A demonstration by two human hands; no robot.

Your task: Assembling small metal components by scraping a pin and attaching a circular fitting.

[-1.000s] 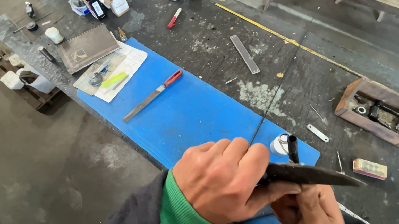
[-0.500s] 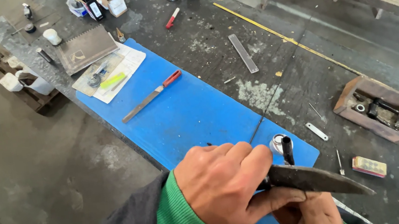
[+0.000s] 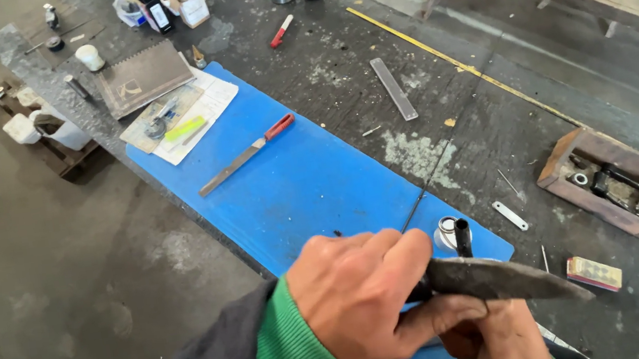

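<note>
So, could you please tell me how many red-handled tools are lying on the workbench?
2. A long file with a red handle lies on the blue mat. A small red-handled tool lies further back on the dark bench top. Others may be hidden in the clutter.

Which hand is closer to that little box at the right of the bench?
Right. The right hand lies below the blade, a short way left of the small box; the left hand is further left.
</note>
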